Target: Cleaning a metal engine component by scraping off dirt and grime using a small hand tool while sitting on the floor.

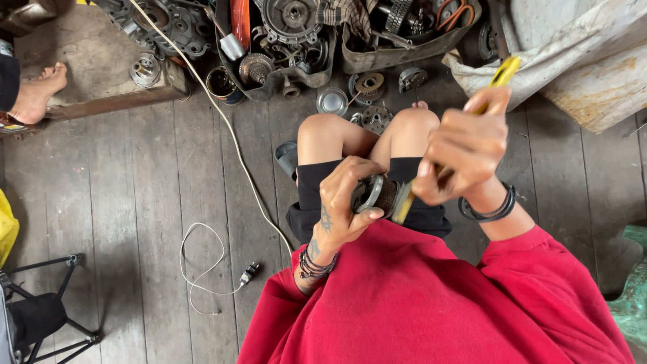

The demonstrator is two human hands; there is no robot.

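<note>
My left hand (pixel 345 199) grips a small round metal engine part (pixel 376 195), dark with a grey rim, held over my lap. My right hand (pixel 464 152) is closed around a yellow-handled tool (pixel 504 72) whose handle sticks up past my fingers; its lower end (pixel 403 205) meets the part's right side. Both wrists wear dark bands. I sit on a wooden plank floor in a red sweater and black shorts, knees raised.
Engine casings and gears (pixel 290 40) lie piled at the far edge. A white cable (pixel 202 263) with a small plug trails across the planks. Another person's bare foot (pixel 37 91) rests at the left. A black metal stand (pixel 54 303) sits bottom left, a white sack (pixel 573 47) top right.
</note>
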